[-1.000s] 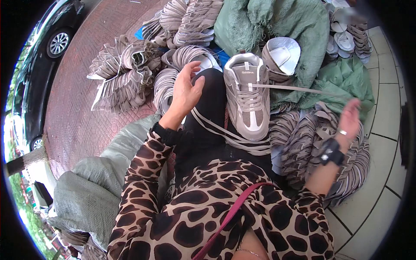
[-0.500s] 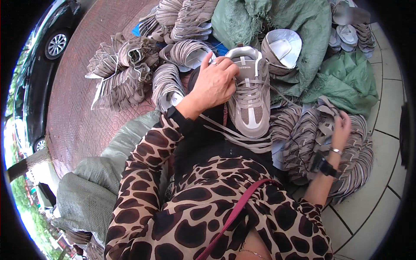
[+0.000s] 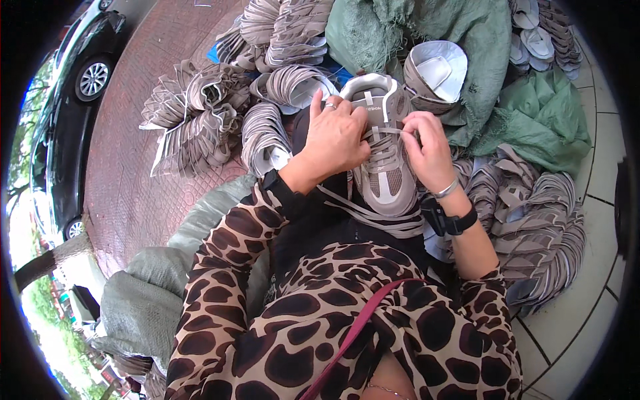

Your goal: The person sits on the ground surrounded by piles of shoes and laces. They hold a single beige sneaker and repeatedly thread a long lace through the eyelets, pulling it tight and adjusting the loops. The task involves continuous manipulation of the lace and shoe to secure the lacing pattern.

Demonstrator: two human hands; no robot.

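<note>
A taupe and white sneaker (image 3: 383, 175) rests on my lap, its toe pointing toward me and its collar away. Flat laces (image 3: 383, 152) cross its tongue. My left hand (image 3: 337, 137) is at the shoe's left side, fingers curled against the eyelet edge; what its fingertips hold is hidden. My right hand (image 3: 430, 150) is at the upper right eyelets, pinching a shoelace between thumb and forefinger. Several spare laces (image 3: 393, 225) lie across my dark trousers below the toe.
Bundles of taupe shoe uppers (image 3: 190, 113) lie on red paving at the left, with more stacked uppers (image 3: 540, 227) at the right. Green woven sacks (image 3: 533, 123) stand beyond the shoe. A grey sack (image 3: 143, 300) is by my left arm; a black car (image 3: 73, 127) stands farther left.
My right hand has come in from the far right, over the stacked uppers, to the shoe and now pinches a lace. My left hand stays at the shoe's left edge.
</note>
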